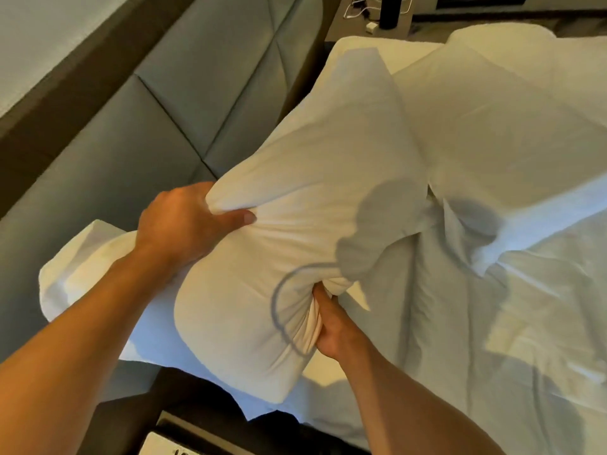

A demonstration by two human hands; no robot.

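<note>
A large white pillow (295, 198) is held up over the head end of a bed, between the headboard and the duvet. My left hand (184, 221) grips a bunched fold on its left side, thumb pressed across the fabric. My right hand (331, 326) grips a twisted handful of fabric at its lower right edge. A second white pillow (85, 277) lies beneath it at the left, partly hidden by my left forearm.
A padded grey-green headboard (170, 103) runs along the left. A rumpled white duvet (492, 274) covers the bed to the right. A bedside table (361, 21) at the top carries a dark bottle (389, 11), a white cable and a charger. Dark furniture (184, 431) sits below.
</note>
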